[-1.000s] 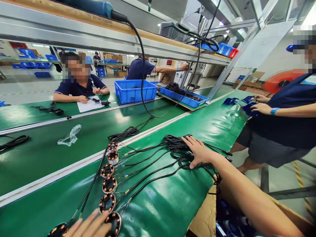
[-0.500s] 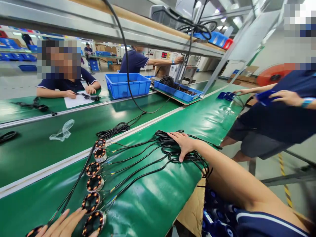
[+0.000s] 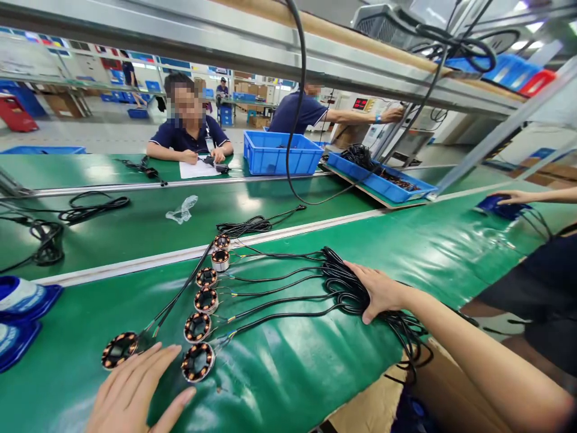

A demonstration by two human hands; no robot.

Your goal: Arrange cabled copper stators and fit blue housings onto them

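A green tabletop (image 3: 288,373) runs through a busy workshop, with other people seated and standing across the upper frame. The right hand (image 3: 383,291) lies flat and open on a bundle of black cables (image 3: 349,288) at centre right. The left hand (image 3: 135,391), open with spread fingers and gripping nothing, rests at the bottom left beside the nearest coil (image 3: 197,362) in a row of coils. Judging by this, leads and coils are being lined up; straightening calls for light pressure. A blue bin (image 3: 282,157) at upper centre looks nearly empty; a tray (image 3: 383,183) holds dark cables.

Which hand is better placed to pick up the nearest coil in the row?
Left. The left hand lies flat beside the nearest coil, fingertips almost on it. The right hand is pressed on the cable bundle, farther off.
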